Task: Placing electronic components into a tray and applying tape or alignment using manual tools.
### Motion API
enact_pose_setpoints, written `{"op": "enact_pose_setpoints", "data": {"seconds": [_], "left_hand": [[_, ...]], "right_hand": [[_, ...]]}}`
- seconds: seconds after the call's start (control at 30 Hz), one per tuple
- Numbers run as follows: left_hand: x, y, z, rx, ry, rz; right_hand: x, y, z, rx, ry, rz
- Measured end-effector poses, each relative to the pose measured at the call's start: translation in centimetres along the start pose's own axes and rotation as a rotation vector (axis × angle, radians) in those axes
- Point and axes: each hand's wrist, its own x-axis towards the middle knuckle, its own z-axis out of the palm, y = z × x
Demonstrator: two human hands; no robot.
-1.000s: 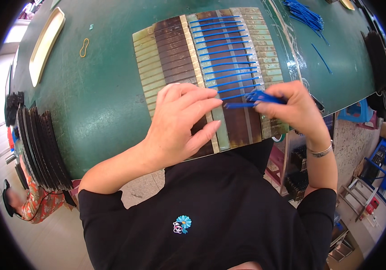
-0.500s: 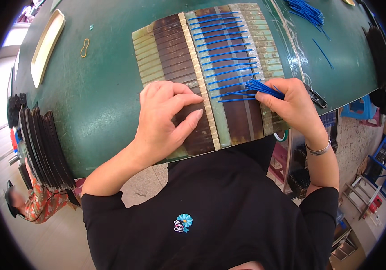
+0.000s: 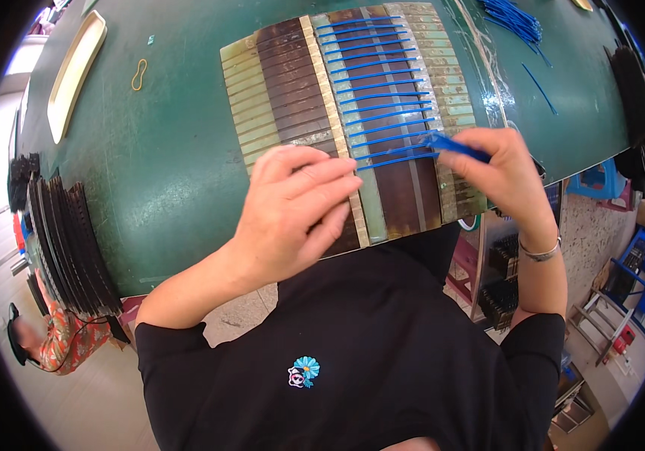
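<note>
A grooved board (image 3: 289,71) with brown and pale green bands lies on the table, crossed by a pale raised strip (image 3: 327,98). Several blue wires (image 3: 383,96) are laid side by side across its right half, roughly parallel. My right hand (image 3: 499,165) is closed round a bundle of blue wires (image 3: 467,150) over the board's right side; the bundle's left tips are smeared by motion. My left hand (image 3: 292,203) has its fingers stretched out, thumb apart, fingertips at the pale strip beside the left end of the nearest laid wire.
More blue wires (image 3: 514,21) lie heaped at the far right, with a single loose wire (image 3: 540,89) nearer. A cream tray (image 3: 76,75) and a rubber band (image 3: 139,75) lie at left. Black slotted parts (image 3: 74,248) stand stacked along the left edge. Another person (image 3: 74,342) is at lower left.
My left hand has moved right and its fingertips have come down at the pale strip. My right hand has drawn slightly right with the bundle, away from the nearest laid wires.
</note>
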Motion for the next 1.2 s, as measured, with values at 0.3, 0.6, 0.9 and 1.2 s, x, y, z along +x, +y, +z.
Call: {"op": "enact_pose_setpoints", "data": {"seconds": [0.3, 0.6, 0.9, 1.2], "left_hand": [[-1.0, 0.1, 0.3, -0.050, -0.070, -0.013], [-0.2, 2.3, 1.2, 0.167, -0.153, -0.018], [0.3, 2.1, 1.4, -0.203, -0.026, -0.100], [-1.6, 1.3, 0.7, -0.024, 0.094, -0.228]], "right_hand": [[0.7, -0.8, 2.4, -0.180, -0.099, -0.066], [0.1, 0.5, -0.6, -0.071, 0.001, -0.087], [-1.8, -0.4, 4.0, 0.396, -0.274, -0.168], [-1.5, 0.1, 1.5, -0.050, -0.109, 0.037]]}}
